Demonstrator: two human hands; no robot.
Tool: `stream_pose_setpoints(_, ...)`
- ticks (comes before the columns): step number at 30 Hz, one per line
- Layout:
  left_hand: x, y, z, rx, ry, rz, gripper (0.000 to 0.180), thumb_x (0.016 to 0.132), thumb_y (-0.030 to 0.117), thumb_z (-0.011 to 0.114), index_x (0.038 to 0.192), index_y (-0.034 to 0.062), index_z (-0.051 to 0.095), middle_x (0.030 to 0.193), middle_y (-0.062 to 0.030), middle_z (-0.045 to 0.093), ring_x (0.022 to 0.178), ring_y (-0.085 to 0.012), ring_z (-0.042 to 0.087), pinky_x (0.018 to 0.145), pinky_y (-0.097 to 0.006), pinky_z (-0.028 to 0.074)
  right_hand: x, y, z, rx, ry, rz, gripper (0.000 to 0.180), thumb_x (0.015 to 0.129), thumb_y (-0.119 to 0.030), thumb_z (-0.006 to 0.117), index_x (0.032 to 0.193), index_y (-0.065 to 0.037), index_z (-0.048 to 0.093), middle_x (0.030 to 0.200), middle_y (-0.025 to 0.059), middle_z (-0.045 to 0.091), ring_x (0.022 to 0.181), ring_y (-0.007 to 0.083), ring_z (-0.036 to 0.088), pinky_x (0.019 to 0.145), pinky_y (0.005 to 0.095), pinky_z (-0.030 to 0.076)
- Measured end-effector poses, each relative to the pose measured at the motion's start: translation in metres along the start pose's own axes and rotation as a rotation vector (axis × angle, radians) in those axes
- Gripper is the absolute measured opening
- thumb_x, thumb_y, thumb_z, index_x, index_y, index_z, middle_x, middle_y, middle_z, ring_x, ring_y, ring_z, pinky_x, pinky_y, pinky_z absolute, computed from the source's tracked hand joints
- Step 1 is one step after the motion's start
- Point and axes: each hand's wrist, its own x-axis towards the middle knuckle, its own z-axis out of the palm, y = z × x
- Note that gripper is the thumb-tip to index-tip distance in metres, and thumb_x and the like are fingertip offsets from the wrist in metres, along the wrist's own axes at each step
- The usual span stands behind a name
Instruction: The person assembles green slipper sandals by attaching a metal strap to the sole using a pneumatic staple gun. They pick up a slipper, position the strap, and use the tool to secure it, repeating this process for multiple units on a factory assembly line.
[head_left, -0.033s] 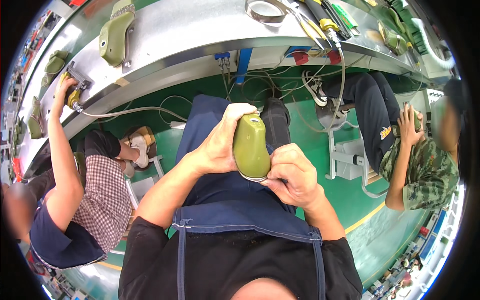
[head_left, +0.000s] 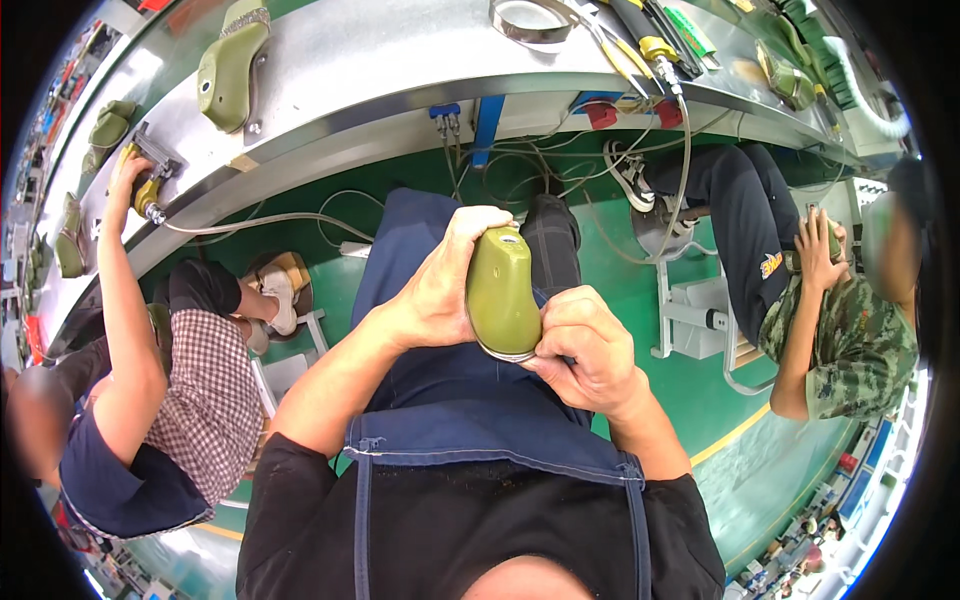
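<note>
A green plastic shoe last [head_left: 502, 295] is held up over my lap, its socket end pointing away from me. My left hand [head_left: 435, 285] wraps around its left side, with the thumb at the far end. At the near right end, my right hand [head_left: 588, 348] is closed, thumb and bent fingers pinching at the last's lower edge. A thin pale rim shows along that near edge. Whatever lies under the last, and whatever is between my right fingertips, is hidden.
Ahead runs a metal workbench [head_left: 380, 62] with another green last [head_left: 226, 85], a ring of tape [head_left: 530, 25], pliers [head_left: 612, 50] and a yellow-black air tool [head_left: 650, 42]. Hoses [head_left: 685, 170] hang below. A co-worker's hand [head_left: 127, 172] grips a tool at left; another person [head_left: 830, 330] sits at right.
</note>
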Motion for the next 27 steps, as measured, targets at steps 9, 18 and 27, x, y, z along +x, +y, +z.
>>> stream_pose_setpoints(9,-0.013,0.001,0.012,-0.178,0.01,-0.191,0.121,0.06,0.012,0.102,0.155,0.011,0.027,0.138,-0.0144,0.048,0.124,-0.0268,0.056,0.106,-0.041,0.048,-0.007,0.008,0.0,0.039,0.009,0.06,0.048,0.074,-0.02,0.095,0.109,-0.004,0.066,0.111,0.0132,0.065,0.101,0.0317,0.063,0.089,0.043,0.053)
stream_pose_setpoints(18,-0.033,-0.004,0.036,-0.201,-0.024,-0.173,0.114,0.066,0.015,0.1,0.153,0.0077,0.027,0.143,-0.0175,0.048,0.129,-0.029,0.055,0.109,-0.043,0.046,-0.011,0.023,0.032,0.169,-0.082,0.134,0.098,0.084,-0.052,0.085,0.159,-0.01,0.04,0.159,0.0276,0.032,0.146,0.0447,0.038,0.12,0.0543,0.033)
stream_pose_setpoints(27,-0.068,-0.014,0.048,-0.443,-0.106,-0.47,0.119,0.059,0.012,0.097,0.154,0.0097,0.025,0.147,-0.019,0.045,0.139,-0.0387,0.05,0.114,-0.049,0.047,-0.029,0.022,0.055,0.285,-0.071,0.465,0.05,0.089,-0.026,0.075,0.131,-0.009,0.056,0.151,0.0228,0.039,0.136,0.0386,0.044,0.116,0.0493,0.036)
